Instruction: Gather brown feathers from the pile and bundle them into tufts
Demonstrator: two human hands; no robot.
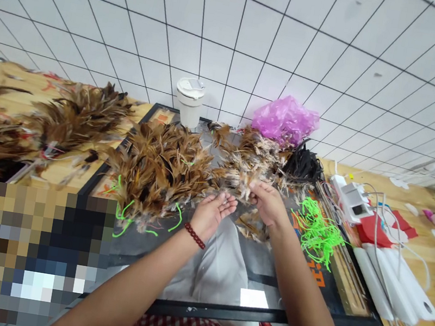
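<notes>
My left hand (212,213) is held palm up over the dark glass table (224,274), fingers slightly curled, with a few small pale feathers resting in them. A dark red bead bracelet (194,235) circles that wrist. My right hand (267,201) sits just to its right, fingers pinched on small feathers at the edge of a pale brown feather pile (248,162). A big heap of brown feathers (159,167) lies left of both hands.
Neon green cords (316,228) lie right of my right hand, a black feather bunch (303,165) and pink plastic bag (284,119) behind. A white lidded cup (189,102) stands by the tiled wall. White power strip and cables (354,201) sit far right; more feather bundles (72,115) lie left.
</notes>
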